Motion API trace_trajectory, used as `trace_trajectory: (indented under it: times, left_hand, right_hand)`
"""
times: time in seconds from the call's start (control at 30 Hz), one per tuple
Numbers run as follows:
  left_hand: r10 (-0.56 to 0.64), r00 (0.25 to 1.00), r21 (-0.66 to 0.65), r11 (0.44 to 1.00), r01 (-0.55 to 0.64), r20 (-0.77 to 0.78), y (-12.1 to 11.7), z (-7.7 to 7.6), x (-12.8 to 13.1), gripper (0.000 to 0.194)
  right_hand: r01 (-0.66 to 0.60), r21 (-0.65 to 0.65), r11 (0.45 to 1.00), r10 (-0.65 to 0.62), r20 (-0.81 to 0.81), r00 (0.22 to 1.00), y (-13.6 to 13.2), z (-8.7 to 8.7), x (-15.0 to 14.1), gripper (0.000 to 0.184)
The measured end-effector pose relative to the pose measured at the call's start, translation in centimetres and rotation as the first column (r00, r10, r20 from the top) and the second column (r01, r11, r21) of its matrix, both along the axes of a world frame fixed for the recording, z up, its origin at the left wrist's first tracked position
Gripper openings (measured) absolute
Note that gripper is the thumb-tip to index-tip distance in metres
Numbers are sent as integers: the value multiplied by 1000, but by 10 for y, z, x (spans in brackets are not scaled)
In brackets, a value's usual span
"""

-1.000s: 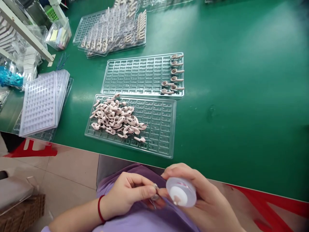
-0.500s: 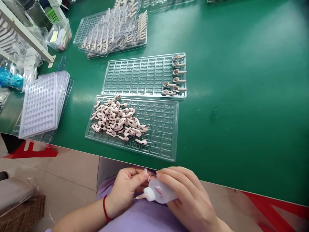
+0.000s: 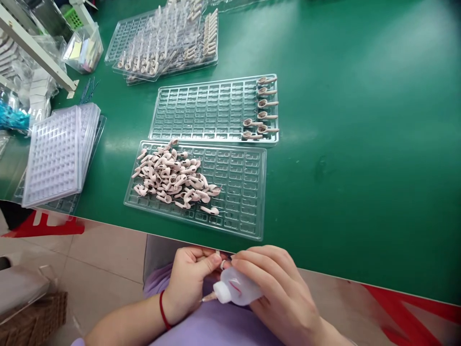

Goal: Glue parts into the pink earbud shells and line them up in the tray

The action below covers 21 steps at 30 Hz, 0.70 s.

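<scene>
Just off the table's near edge, my left hand (image 3: pixel 192 274) is closed in a pinch around a small pale earbud shell (image 3: pixel 218 253). Its stem sticks up past the thumb; the rest is largely hidden by fingers. Wrapped in my right hand (image 3: pixel 279 283) is a translucent squeeze bottle (image 3: pixel 240 287), tilted, its white cap and thin nozzle pointing left below the left fingers. The right fingertips come close to the shell; whether they touch it I cannot tell. On the near clear tray (image 3: pixel 248 192) lies a heap of pale earbud shells (image 3: pixel 171 173).
A second clear tray (image 3: pixel 201 110) behind holds several shells along its right end. Farther back are stacked trays (image 3: pixel 122 43) full of shells. White blister trays (image 3: pixel 54 154) are piled at left, near a plastic box (image 3: pixel 83 50) and a metal frame post (image 3: pixel 39 53).
The bottle's nozzle has come slightly away from the left hand, and more of its tip shows. Both hands keep their grips. The whole view has shifted a little.
</scene>
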<state>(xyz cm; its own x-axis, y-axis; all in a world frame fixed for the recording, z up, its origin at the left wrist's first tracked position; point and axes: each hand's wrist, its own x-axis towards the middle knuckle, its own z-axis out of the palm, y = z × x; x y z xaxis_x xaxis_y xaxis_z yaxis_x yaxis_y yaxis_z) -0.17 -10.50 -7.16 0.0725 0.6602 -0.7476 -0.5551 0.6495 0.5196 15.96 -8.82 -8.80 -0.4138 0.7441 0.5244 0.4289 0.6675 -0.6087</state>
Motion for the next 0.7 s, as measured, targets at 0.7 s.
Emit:
trace_trajectory:
  times: [0.7]
  left_hand:
    - [-121, 709, 360, 795, 488, -695, -5, 32, -27, 8]
  right_hand:
    - [3, -221, 975, -65, -275, 959, 3, 9, 9, 36]
